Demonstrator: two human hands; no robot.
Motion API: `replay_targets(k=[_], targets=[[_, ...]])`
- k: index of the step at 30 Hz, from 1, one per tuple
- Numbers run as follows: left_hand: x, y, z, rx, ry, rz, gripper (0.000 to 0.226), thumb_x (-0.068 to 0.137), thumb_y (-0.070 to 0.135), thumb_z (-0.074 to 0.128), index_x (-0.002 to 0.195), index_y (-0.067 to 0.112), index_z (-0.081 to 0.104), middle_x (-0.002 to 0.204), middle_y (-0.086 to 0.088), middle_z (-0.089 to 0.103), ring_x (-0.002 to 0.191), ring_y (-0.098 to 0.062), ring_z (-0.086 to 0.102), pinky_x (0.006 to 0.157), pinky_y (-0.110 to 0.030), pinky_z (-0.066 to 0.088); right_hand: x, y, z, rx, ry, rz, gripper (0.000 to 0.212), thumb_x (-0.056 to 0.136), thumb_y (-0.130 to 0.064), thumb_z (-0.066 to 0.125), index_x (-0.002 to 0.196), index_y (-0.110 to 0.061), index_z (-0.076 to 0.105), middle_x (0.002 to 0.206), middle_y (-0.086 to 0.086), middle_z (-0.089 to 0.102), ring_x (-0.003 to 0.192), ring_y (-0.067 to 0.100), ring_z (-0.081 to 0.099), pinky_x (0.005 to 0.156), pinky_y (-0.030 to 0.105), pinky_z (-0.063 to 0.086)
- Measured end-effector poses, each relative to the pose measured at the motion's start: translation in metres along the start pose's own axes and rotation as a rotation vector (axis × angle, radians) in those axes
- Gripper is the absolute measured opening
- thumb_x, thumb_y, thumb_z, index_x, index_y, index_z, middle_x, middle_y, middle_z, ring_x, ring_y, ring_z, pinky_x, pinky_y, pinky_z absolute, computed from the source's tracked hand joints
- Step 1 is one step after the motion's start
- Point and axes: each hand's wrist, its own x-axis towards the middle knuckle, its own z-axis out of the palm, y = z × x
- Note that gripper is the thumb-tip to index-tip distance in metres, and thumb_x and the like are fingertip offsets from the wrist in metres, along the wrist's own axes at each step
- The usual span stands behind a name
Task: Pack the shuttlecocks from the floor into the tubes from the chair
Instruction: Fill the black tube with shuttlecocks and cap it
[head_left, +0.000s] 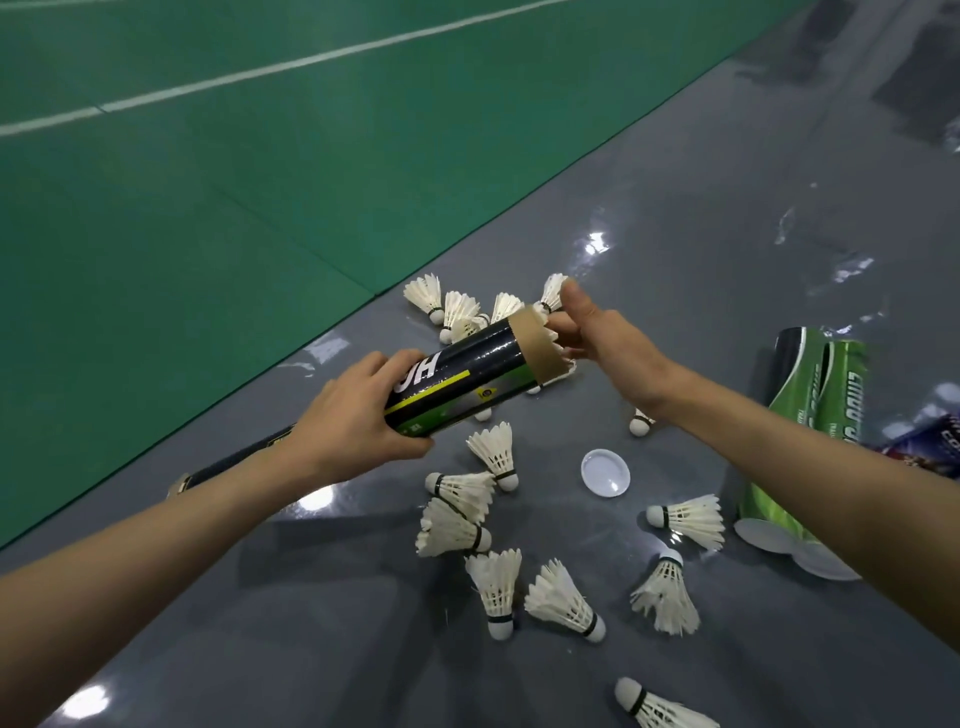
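Left hand: the left hand (358, 415) wraps round the middle of the black tube (467, 379), holding it tilted above the floor (675, 260), open mouth away from the person.
Right hand: the right hand (608, 348) is at the tube mouth with its thumb raised and its fingers on the feathers of a shuttlecock (563, 340) partly inside; pinching or just pushing, I cannot tell.
Loose shuttlecocks: the loose shuttlecocks (493, 449) lie scattered on the grey floor below and beyond the tube, some touching.
Handling: probably very light, with brittle feathers that crush easily. Best taken by the cork base or lightly round the skirt, and fed in cork first.
Tube: likely stiff card, safe to grip firmly.
Around: a white lid (605, 473) lies among the shuttlecocks; green tubes (815, 395) lie to the right; a second dark tube (234, 460) lies under the left forearm.
In the way: the right forearm crosses over the green tubes, and feathers may snag on the rim.
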Motion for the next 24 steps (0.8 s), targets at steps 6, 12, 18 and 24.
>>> replay_targets(k=[6, 12, 18, 24], targets=[[0.006, 0.002, 0.007, 0.061, 0.003, 0.014, 0.080, 0.065, 0.042, 0.078, 0.133, 0.033, 0.038, 0.111, 0.004, 0.051, 0.096, -0.020, 0.053, 0.082, -0.039, 0.048, 0.019, 0.017, 0.009, 0.121, -0.169, 0.223, 0.114, 0.057, -0.098, 0.030, 0.139, -0.022, 0.046, 0.140, 0.000, 0.052, 0.135, 0.014, 0.040, 0.118, 0.041, 0.021], [0.005, -0.014, 0.018, 0.133, -0.084, -0.072, 0.083, 0.068, 0.043, 0.076, 0.138, 0.033, 0.033, 0.109, 0.004, 0.049, 0.093, -0.018, 0.052, 0.078, -0.034, 0.047, 0.028, 0.028, 0.026, 0.383, -0.116, 0.288, 0.065, 0.094, -0.062, 0.027, 0.115, -0.013, 0.065, 0.107, 0.003, 0.071, 0.102, 0.017, 0.065, 0.093, 0.033, 0.051], [-0.002, -0.051, 0.028, 0.219, -0.148, -0.237, 0.083, 0.066, 0.043, 0.076, 0.137, 0.035, 0.034, 0.108, 0.003, 0.049, 0.093, -0.019, 0.050, 0.079, -0.036, 0.047, 0.045, 0.083, 0.048, -0.140, 0.166, 0.207, 0.009, 0.093, -0.015, 0.056, 0.093, -0.014, 0.065, 0.095, 0.003, 0.066, 0.090, 0.016, 0.060, 0.084, 0.029, 0.046], [-0.002, -0.070, 0.033, 0.190, -0.143, -0.320, 0.084, 0.069, 0.043, 0.076, 0.139, 0.032, 0.031, 0.108, 0.001, 0.047, 0.092, -0.019, 0.047, 0.074, -0.033, 0.043, 0.061, 0.119, 0.077, -0.798, -0.253, 0.145, 0.050, 0.083, -0.021, 0.066, 0.130, -0.010, 0.051, 0.130, 0.012, 0.052, 0.122, 0.028, 0.045, 0.097, 0.033, 0.038]])
